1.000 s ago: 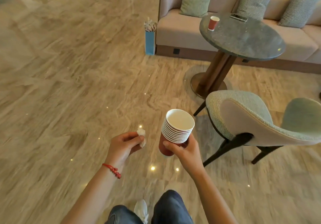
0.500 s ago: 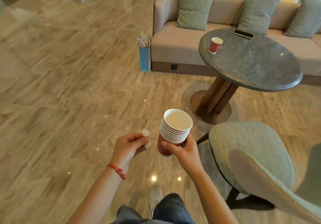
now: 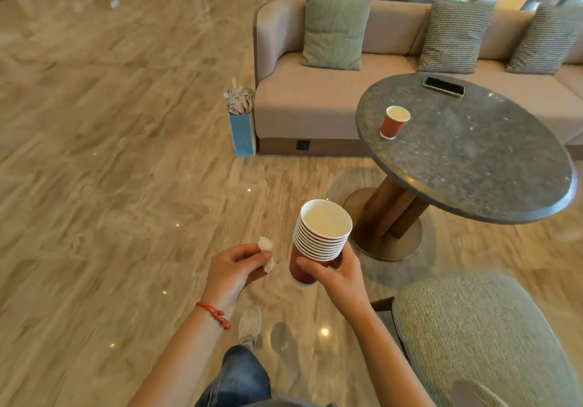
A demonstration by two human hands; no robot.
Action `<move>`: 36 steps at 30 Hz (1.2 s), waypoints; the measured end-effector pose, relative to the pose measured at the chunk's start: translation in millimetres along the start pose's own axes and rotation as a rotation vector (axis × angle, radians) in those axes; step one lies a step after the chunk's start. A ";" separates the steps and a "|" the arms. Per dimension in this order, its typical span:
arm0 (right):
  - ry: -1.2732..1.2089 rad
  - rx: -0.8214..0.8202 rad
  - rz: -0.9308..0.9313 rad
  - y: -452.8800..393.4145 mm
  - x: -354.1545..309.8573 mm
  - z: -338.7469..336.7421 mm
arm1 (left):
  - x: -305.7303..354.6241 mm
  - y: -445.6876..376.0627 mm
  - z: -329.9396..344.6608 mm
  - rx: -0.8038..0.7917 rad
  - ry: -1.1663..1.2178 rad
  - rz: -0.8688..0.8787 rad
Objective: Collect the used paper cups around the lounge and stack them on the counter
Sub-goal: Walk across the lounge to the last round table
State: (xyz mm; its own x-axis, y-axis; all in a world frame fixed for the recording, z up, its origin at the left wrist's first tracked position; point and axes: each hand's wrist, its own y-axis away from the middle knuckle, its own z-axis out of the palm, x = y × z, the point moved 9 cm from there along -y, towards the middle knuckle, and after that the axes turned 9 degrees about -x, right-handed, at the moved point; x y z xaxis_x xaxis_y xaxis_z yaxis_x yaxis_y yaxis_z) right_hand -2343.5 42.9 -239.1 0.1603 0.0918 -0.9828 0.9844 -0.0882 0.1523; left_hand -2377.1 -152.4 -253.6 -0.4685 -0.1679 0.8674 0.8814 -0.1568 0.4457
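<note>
Head view, collection phase. R hand (image 3: 339,275) grips a nested stack of red paper cups (image 3: 318,242) w/ white rims, fingers and thumb wrapped round the lower cups, stack upright and held over the marble floor (image 3: 94,170). L hand (image 3: 235,267) is closed on a crumpled white tissue (image 3: 266,250), pinched betw. thumb and fingertips, just beside the stack but apart from it. One single red paper cup (image 3: 394,121) stands upright near the left edge of the round stone table (image 3: 489,166); a phone (image 3: 443,86) lies at the table's far edge, well apart from the cup. Sofa (image 3: 315,103) behind, blue paper bag (image 3: 242,133) at its end, upholstered chair (image 3: 473,337) at lower right. Step in hand, by judgement: approach to the table cup; no counter in view, so stacking there is not yet done. Next move likely calls for closing in past the chair, then taking the cup w/ fingers already occupied by the tissue, or bringing the stack to the cup, w/out tipping either.
</note>
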 end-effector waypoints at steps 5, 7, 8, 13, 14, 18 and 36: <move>-0.021 0.094 0.001 -87.6 -22.0 1.3 | 53.5 -94.7 2.6 -0.076 -0.051 -0.026; -0.025 0.138 -0.004 -117.1 -30.4 -3.5 | 73.8 -129.9 10.1 -0.129 -0.079 -0.035; -0.031 0.159 -0.003 -130.0 -32.5 -7.1 | 82.0 -147.3 14.2 -0.152 -0.098 -0.040; -0.039 0.309 0.044 -167.2 -31.6 -41.7 | 101.1 -217.7 48.9 -0.247 -0.157 -0.080; -0.044 0.343 0.054 -171.9 -30.3 -51.3 | 101.7 -229.0 59.8 -0.268 -0.166 -0.094; -0.072 0.479 0.078 -190.1 -24.8 -94.6 | 101.7 -269.4 109.7 -0.362 -0.198 -0.131; -0.098 0.707 0.077 -305.4 -34.7 -269.0 | 140.2 -407.2 316.4 -0.593 -0.310 -0.182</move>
State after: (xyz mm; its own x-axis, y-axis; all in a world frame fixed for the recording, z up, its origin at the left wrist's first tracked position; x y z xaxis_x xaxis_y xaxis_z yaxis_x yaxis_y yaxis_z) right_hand -2630.2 333.5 -223.4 0.1869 -0.0273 -0.9820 0.6823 -0.7155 0.1498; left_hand -2782.3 195.9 -243.3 -0.4885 0.1838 0.8530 0.5668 -0.6765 0.4703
